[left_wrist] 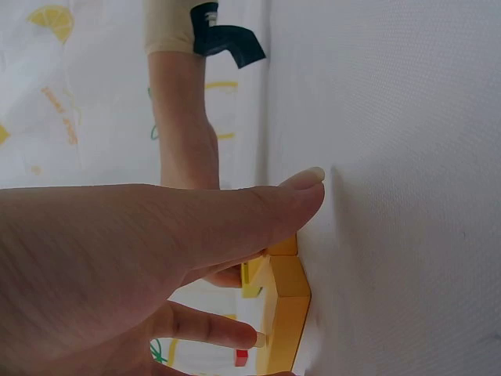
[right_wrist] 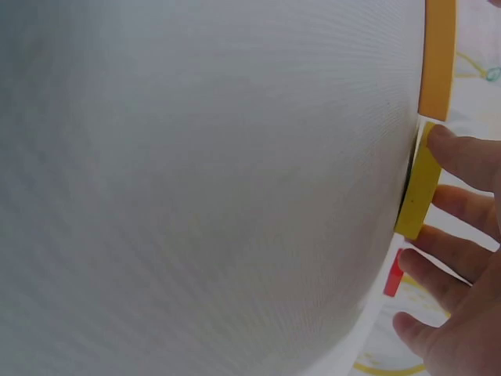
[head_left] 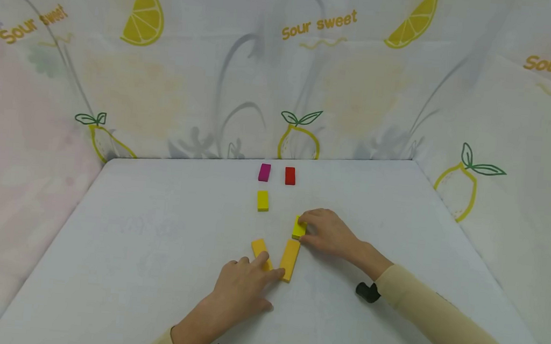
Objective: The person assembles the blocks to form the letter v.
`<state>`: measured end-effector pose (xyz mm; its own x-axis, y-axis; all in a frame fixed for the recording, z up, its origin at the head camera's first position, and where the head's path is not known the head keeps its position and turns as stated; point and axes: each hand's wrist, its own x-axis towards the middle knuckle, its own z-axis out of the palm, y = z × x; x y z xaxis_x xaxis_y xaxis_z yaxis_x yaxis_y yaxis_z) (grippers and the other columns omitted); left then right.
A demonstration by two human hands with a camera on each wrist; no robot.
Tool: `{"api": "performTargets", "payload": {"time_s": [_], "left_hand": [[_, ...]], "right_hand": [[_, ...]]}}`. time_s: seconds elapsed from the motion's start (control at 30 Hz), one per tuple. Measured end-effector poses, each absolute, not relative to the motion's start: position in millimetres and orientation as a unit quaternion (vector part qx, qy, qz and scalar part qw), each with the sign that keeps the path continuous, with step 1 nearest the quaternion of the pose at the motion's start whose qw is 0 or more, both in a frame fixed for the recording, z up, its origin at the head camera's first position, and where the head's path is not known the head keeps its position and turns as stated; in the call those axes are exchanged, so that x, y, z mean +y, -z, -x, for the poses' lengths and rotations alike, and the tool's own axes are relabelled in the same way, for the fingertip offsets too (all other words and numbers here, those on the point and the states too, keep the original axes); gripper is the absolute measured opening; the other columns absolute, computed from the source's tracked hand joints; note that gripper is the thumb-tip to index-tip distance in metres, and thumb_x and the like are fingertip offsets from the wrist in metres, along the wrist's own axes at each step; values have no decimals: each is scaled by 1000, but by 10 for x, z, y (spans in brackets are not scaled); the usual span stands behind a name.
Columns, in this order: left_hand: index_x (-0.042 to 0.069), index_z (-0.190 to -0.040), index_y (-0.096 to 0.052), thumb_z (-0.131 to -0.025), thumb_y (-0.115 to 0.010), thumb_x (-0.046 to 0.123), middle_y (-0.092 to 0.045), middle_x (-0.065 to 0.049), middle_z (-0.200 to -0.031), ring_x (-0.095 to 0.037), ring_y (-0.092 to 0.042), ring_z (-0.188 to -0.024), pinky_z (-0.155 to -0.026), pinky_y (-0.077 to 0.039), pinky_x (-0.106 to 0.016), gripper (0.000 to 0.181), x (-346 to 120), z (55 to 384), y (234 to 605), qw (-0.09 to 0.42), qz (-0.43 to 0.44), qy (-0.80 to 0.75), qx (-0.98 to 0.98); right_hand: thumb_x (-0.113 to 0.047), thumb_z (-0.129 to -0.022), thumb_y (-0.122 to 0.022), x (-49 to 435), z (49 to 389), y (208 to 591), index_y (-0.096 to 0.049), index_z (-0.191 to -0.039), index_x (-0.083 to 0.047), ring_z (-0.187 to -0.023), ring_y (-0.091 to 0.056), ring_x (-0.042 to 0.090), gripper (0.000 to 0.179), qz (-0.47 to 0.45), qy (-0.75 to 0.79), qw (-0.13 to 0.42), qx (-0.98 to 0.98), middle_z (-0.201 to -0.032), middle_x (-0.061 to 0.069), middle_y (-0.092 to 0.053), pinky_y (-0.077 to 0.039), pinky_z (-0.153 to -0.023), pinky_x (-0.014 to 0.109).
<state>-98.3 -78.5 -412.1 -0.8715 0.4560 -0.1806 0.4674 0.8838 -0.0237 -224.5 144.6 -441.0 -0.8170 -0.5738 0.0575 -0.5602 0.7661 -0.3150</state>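
In the head view, my right hand (head_left: 331,236) pinches a yellow block (head_left: 298,229) by its two ends, thumb at the near end. The same yellow block (right_wrist: 421,188) appears in the right wrist view, with a dark gap under one edge. Just nearer than it lies a long orange block (head_left: 290,257). A second orange block (head_left: 258,245) slants to its left, partly hidden by fingers. My left hand (head_left: 243,283) reaches over these two with fingers extended, one fingertip touching each; its thumb stands apart, as the left wrist view also shows.
Beyond the hands, another yellow block (head_left: 263,201) lies on the white table (head_left: 153,238). Farther back are a magenta block (head_left: 264,172) and a red block (head_left: 290,176), side by side. A lemon-printed cloth (head_left: 205,80) rises behind the table and along both sides.
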Motion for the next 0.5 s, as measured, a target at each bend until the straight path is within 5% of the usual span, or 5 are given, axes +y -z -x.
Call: {"api": "performTargets", "payload": {"time_s": [0.5], "left_hand": [[46, -131, -60, -72, -82, 55, -56, -1, -126, -19, -50, -69, -65, -50, -36, 64, -783, 992, 4118, 77, -245, 35, 966]], "right_hand": [[-31, -90, -72, 1474, 2215, 4461, -66, -126, -12, -126, -57, 26, 41, 299, 179, 15, 937, -132, 4, -65, -42, -111, 48]]}}
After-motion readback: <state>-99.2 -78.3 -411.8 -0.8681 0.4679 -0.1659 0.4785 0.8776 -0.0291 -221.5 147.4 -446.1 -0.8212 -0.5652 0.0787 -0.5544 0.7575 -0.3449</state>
